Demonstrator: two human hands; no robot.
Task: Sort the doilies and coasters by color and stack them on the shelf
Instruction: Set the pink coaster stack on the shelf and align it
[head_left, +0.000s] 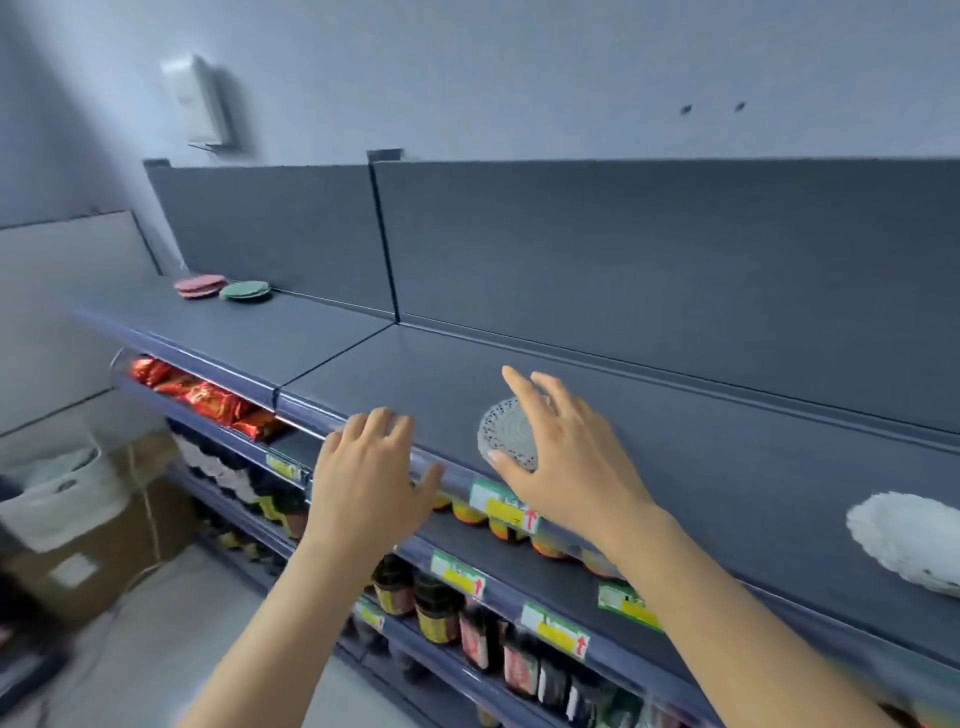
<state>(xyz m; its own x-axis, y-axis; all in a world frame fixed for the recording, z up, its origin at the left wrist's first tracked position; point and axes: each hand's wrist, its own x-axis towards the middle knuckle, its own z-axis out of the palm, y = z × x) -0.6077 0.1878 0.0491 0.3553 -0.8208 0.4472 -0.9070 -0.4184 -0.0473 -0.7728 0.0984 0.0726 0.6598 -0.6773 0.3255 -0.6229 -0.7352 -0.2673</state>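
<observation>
A small white lace doily (506, 434) lies flat on the dark grey top shelf (701, 441). My right hand (563, 452) is spread over its right side, fingers straight, thumb at its near edge. My left hand (371, 470) hovers at the shelf's front lip with relaxed fingers and holds nothing. Far left on the shelf sit a stack of red coasters (199, 286) and a stack of green coasters (245, 290), side by side. A larger stack of white doilies (909, 540) lies at the right edge.
Below the top shelf run lower shelves with red snack packets (208, 397), dark jars (415, 597) and green-yellow price tags (501, 506). A cardboard box (104, 551) and a white bag (57, 493) stand on the floor at left. A grey back panel rises behind the shelf.
</observation>
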